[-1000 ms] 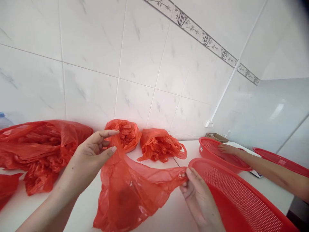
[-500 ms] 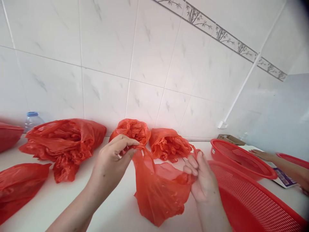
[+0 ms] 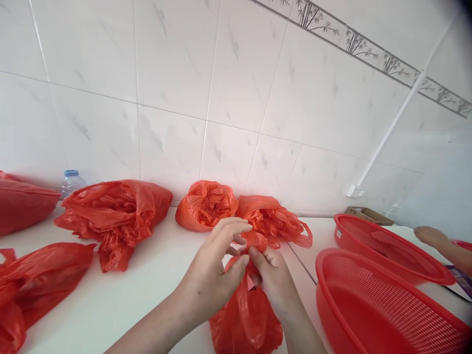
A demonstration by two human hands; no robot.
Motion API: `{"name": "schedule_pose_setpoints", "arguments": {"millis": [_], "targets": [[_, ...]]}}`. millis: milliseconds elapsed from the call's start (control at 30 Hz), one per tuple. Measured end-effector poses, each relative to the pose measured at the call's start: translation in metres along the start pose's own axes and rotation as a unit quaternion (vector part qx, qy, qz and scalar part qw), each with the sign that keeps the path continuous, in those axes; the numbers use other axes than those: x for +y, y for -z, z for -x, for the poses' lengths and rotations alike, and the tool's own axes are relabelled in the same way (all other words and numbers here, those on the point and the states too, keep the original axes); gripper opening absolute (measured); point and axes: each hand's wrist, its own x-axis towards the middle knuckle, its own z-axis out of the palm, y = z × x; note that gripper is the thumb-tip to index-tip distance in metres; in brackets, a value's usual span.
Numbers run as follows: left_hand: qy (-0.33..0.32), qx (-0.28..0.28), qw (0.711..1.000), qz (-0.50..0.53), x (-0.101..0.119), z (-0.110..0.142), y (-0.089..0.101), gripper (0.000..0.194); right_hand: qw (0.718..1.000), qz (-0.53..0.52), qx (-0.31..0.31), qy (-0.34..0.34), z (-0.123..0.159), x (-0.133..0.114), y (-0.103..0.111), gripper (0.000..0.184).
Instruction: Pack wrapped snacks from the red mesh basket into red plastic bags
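Observation:
A thin red plastic bag (image 3: 245, 319) hangs in front of me, its top bunched into a twist between my hands. My right hand (image 3: 275, 275) pinches this gathered neck between thumb and fingers. On the other side, my left hand (image 3: 217, 268) curls its fingers about the bunched top, the thumb held apart from the index finger. Part of the left fingertips is hidden behind the plastic. Below the grip, a loose handle loop droops over the bag's front. What the bag contains, if anything, cannot be seen.
Red bags stuffed with crumpled plastic (image 3: 114, 211) line the tiled wall, beside a clear bottle (image 3: 73, 182) with a blue cap. Another red bag (image 3: 51, 280) lies at left. Two red mesh baskets (image 3: 324, 290) stand at right, with another person's arm (image 3: 438, 241) beyond.
My hands have come together from holding the bag's two handles apart. The bag's opening is now gathered into a twisted neck. The view has shifted slightly left.

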Motion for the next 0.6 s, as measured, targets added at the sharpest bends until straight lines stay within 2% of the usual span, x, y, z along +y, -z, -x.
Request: {"name": "schedule_pose_setpoints", "arguments": {"millis": [67,133,200,267,367,433,533,600], "targets": [[-0.046,-0.009,0.995,-0.084,-0.013,-0.001,-0.005,0.041,0.997,-0.053,0.055,-0.012,-0.009,0.010,0.002,0.040],[-0.052,-0.053,0.987,-0.140,-0.027,-0.004,-0.010,0.039,0.990,-0.112,0.078,-0.025,-0.017,0.021,0.005,0.041],[-0.033,-0.082,0.981,-0.175,-0.041,-0.006,-0.016,0.027,0.988,-0.141,0.057,-0.034,-0.022,0.033,0.008,0.043],[-0.002,-0.075,0.980,-0.182,-0.053,-0.007,-0.022,0.021,0.988,-0.152,0.011,-0.029,-0.025,0.042,0.013,0.040],[0.060,-0.010,0.992,-0.112,-0.067,-0.006,-0.029,0.014,0.978,-0.199,-0.051,-0.020,-0.022,0.052,0.024,0.040],[0.111,0.009,0.994,-0.012,-0.072,-0.006,-0.033,0.010,0.965,-0.245,-0.094,-0.033,-0.019,0.055,0.033,0.050],[0.181,-0.041,0.974,0.126,-0.075,-0.005,-0.038,0.018,0.954,-0.259,-0.140,-0.055,-0.013,0.053,0.044,0.067],[0.199,-0.054,0.967,0.151,-0.075,-0.005,-0.041,0.022,0.968,-0.203,-0.141,-0.047,-0.011,0.049,0.049,0.049]]}}
